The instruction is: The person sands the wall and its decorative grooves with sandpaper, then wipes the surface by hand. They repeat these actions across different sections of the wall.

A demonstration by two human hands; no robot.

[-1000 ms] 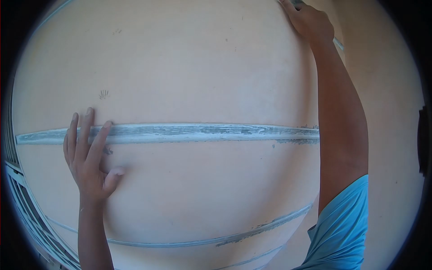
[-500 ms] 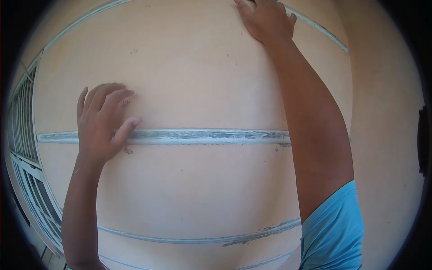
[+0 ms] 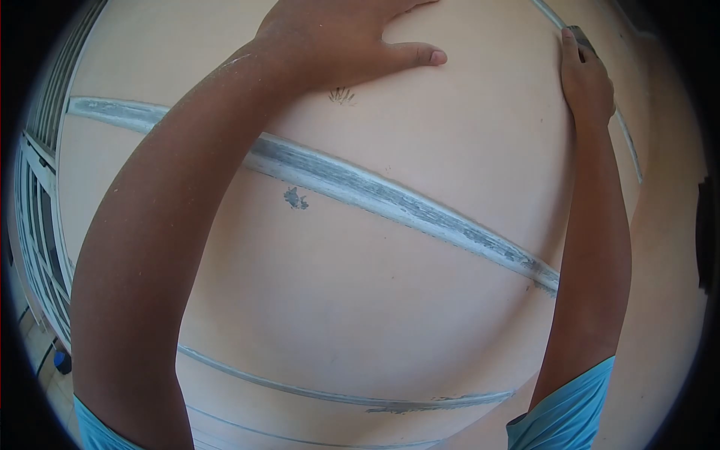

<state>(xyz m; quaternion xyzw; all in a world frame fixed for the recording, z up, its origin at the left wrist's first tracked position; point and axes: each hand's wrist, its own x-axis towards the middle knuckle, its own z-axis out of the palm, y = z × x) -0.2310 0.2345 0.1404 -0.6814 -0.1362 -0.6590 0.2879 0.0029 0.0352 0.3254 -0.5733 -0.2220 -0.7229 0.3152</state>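
Observation:
My left hand (image 3: pixel 341 36) reaches up against the peach wall (image 3: pixel 390 315) with its thumb stretched out to the right. Its other fingers are partly cut off by the top edge. At the upper right my right hand (image 3: pixel 589 90) is closed around a small dark block-like object (image 3: pixel 580 42), whose exact kind I cannot make out. That object rests at the upper pale trim strip (image 3: pixel 549 13). Below my left hand, a wider trim strip (image 3: pixel 397 199) with worn, flaking paint crosses the wall at a slant.
At the left edge stand a slatted shutter (image 3: pixel 69 75) and a white metal grille (image 3: pixel 37 195). A small blue thing (image 3: pixel 62 362) lies low on the left. The lower trim strip (image 3: pixel 300 386) is chipped. A side wall (image 3: pixel 667 247) rises at the right.
My left hand has moved up and right, onto the wall. My right hand has shifted right along the upper strip. The view has tilted, so the strips now slant.

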